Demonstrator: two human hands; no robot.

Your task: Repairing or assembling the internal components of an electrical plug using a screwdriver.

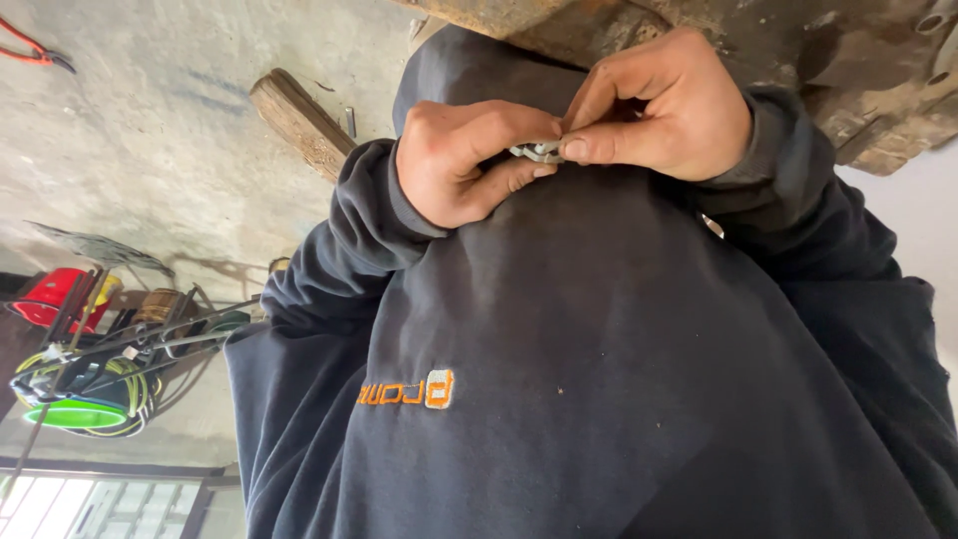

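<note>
My left hand (454,160) and my right hand (664,105) meet in front of my dark hooded sweatshirt (599,349). Between their fingertips they pinch a small grey metal piece (537,152). Most of it is hidden by the fingers, so I cannot tell its shape. The thumb and forefinger of each hand are closed on it. Both sleeves are pulled down to the wrists.
A rusty metal body (798,50) hangs over the top right. A worn wooden handle (299,120) lies on the concrete floor (150,150). Red-handled pliers (30,48) lie at the top left. Cable reels, green (80,399) and red (55,294), stand on a rack at left.
</note>
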